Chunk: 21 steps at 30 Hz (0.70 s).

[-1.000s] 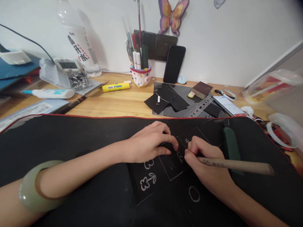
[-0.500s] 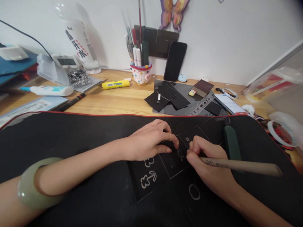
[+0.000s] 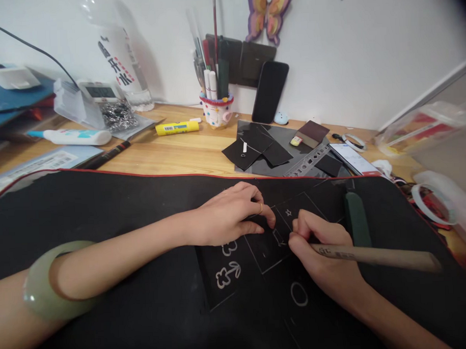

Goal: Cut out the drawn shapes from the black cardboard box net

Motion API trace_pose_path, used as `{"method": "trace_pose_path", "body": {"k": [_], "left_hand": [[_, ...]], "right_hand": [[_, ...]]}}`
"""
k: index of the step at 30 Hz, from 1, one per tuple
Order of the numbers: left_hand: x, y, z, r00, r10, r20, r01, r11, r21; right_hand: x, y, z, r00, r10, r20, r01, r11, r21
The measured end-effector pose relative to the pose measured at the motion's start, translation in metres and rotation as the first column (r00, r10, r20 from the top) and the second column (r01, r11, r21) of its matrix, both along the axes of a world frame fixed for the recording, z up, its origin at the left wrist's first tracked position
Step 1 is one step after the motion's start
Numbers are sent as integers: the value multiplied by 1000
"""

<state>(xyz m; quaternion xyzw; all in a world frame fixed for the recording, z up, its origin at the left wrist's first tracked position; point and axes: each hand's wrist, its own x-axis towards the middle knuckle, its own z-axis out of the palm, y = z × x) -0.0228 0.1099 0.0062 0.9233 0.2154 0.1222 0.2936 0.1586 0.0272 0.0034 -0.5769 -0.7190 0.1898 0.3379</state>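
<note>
My right hand point(image 3: 321, 248) is closed around a beige pen-like tool point(image 3: 384, 257), its tip hidden by the fingers, close to a small outline on the black paper point(image 3: 272, 257). Flat on the left part of that paper lies my left hand point(image 3: 236, 212), fingers slightly bent and apart, holding nothing. A small star point(image 3: 288, 213) shows above the outline. White flower drawings point(image 3: 223, 277) are on black paper below my left hand, and a white oval point(image 3: 299, 294) lies below my right hand.
A dark green cutter point(image 3: 357, 221) lies right of the paper on the black mat point(image 3: 123, 214). Behind the mat are a yellow glue stick point(image 3: 177, 128), a pen cup point(image 3: 217, 111), black paper pieces point(image 3: 247, 149), a leaning phone point(image 3: 270, 93) and a bottle point(image 3: 126, 71).
The rear end of the tool in my right hand has shifted slightly to the right. My left hand stays in nearly the same place, and the view has tilted a little.
</note>
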Motion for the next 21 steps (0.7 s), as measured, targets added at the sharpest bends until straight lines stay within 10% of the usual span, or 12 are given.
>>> {"method": "trace_pose_path", "body": {"k": [8, 14, 21], "left_hand": [[0, -1, -2, 1000, 17, 10, -17, 1000, 1], [8, -9, 0, 998, 65, 16, -65, 998, -6], [17, -16, 1, 996, 82, 21, -82, 997, 0]], "right_hand": [[2, 2, -2, 944, -102, -315, 64, 990, -128], [2, 13, 2, 468, -359, -807, 170, 933, -316], [2, 14, 3, 464, -375, -803, 178, 927, -330]]}}
